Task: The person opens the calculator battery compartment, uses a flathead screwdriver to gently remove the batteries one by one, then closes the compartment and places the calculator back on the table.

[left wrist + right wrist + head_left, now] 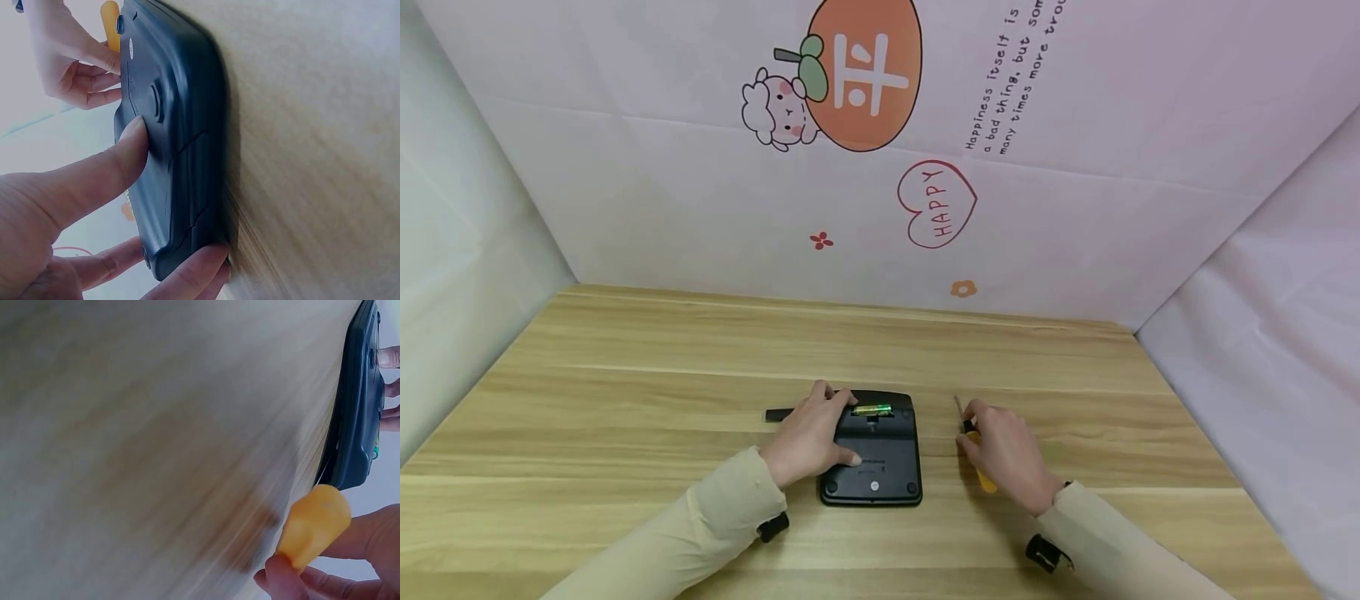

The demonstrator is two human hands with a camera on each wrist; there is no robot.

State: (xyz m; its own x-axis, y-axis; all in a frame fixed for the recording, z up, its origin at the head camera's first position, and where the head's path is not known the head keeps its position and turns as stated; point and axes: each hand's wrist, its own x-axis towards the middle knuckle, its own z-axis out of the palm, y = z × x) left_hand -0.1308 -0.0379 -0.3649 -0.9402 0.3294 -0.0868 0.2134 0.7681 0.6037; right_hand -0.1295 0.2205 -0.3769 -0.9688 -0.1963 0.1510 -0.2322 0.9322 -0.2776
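A black calculator (891,467) lies face down on the table, its battery slot uncovered with a green battery (872,410) showing in it. My left hand (808,433) grips the calculator at its left side; in the left wrist view the thumb (134,134) rests on the back and fingers reach round the edge. To the right, my right hand (1009,450) pinches a screwdriver by its yellow handle (315,525), the thin shaft (958,406) pointing away from me. The screwdriver tip is apart from the calculator, at table level.
A narrow black strip (777,414) pokes out left of my left hand, its kind unclear. The wood-grain table (625,400) meets a white printed cloth (700,208) at the back, and white cloth (1285,275) hangs on both sides.
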